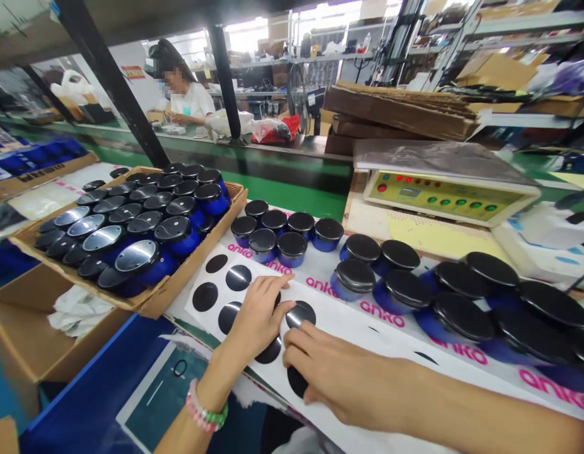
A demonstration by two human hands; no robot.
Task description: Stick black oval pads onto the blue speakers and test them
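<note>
Pink-green beaded bracelet (205, 408) on left wrist (221, 379).

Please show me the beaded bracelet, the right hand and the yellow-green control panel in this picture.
Beaded bracelet (207, 410): head view, on the pink and green beads.
Right hand (342, 378): head view, on the back of the hand.
Yellow-green control panel (443, 198): head view, on its front face.

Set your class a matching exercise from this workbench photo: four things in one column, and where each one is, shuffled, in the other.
Things:
1. Beaded bracelet
2. White cloth
3. Black discs
4. Control panel

Places:
A. In a cardboard box
B. Beyond the blue jars
C. Around the left wrist
D. On a white sheet

Pairs: 1-C, 2-A, 3-D, 4-B
</note>
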